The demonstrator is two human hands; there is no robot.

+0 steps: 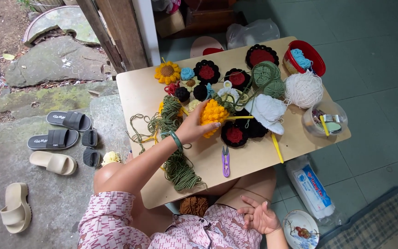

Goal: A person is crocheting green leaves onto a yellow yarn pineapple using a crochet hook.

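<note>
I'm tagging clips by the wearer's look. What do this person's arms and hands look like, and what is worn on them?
Both arms are bare from the shoulder down. The left hand has a green bangle round its wrist. The right hand wears a thin, pale bracelet at the wrist. Fingernails look long and light-coloured. The clothing is a pink and white patterned fabric garment; no gloves or rings are visible.

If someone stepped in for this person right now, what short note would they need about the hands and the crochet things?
Left hand: closed around a yellow crochet flower, lifted just above the table. A green bangle sits on that wrist.
Right hand: open and empty, resting by the lap, off the table.
On the table: finished flowers in red-and-black and a sunflower, loose green yarn, a green ball, a white ball, purple snips, a yellow hook, a red bowl.
Done: many flowers lie finished. Whether the yellow one is finished cannot be told.
</note>
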